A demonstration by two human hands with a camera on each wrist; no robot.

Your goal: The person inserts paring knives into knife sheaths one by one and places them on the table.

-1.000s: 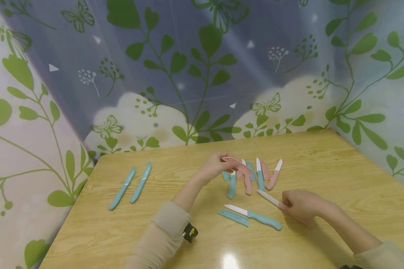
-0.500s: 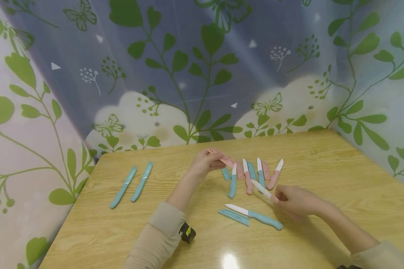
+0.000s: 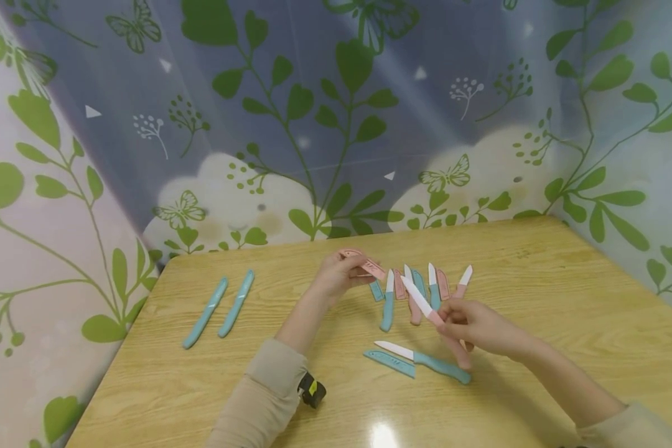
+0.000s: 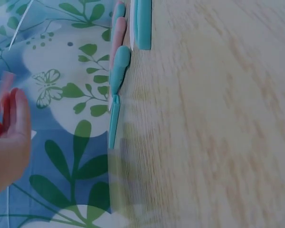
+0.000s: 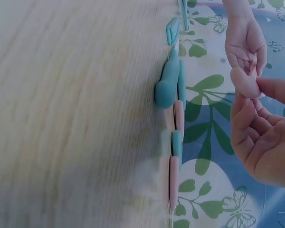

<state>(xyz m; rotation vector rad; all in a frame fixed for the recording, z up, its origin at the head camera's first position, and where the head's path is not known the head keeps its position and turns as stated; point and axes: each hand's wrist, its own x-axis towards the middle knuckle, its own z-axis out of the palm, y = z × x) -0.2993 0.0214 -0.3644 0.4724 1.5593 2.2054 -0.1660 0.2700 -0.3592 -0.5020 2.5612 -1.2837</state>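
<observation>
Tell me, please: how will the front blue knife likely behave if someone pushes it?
The front blue knife will likely pivot rather than roll, given its flat blade and curved handle. It may slide easily, as the table looks glossy.

Pink-handled knife [image 3: 436,318]: white blade bare, tip up-left, held above the bench [image 3: 526,274] by the right hand [image 3: 476,326], right of frame centre. Pink sheath [image 3: 373,268]: near centre, slanting down-right in the left hand [image 3: 334,275], apart from the blade.
</observation>
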